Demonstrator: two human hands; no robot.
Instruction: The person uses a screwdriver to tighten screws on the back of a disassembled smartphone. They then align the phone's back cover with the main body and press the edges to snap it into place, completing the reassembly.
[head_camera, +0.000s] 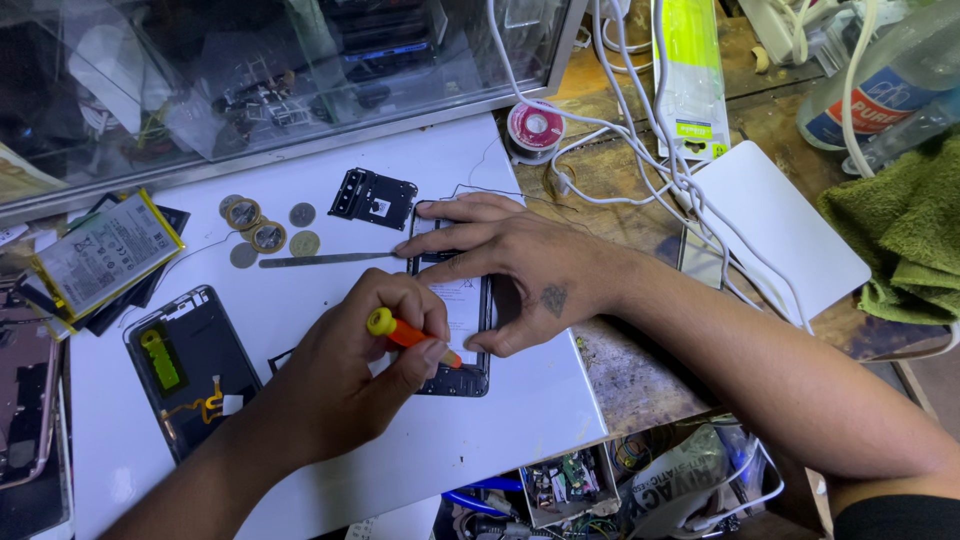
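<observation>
On the white worktop (330, 290) lies an opened phone (455, 320) with its back off and its battery showing, partly hidden under both hands. The right hand (520, 275), reaching in from the right, rests flat over the phone's upper half, fingers spread and narrow, pinning it down rather than gripping it. The left hand (355, 365) comes up from below with its fingers closed round a small screwdriver (410, 337) that has an orange handle and a yellow cap; its tip points down at the phone's lower right part, though the exact contact is hidden by the thumb. Judging by what lies around, the strip-down looks well advanced: a black inner cover plate (373, 198) sits apart just above the phone, a thin metal pry tool (325, 259) lies beside it, and a separate back shell (195, 365) with a green tab lies near the left edge. A loose battery (105, 250) rests further left, near a cluster of coins (265, 232). What seems left is the work on the lower part of the phone; whether its screws are out cannot be told.
</observation>
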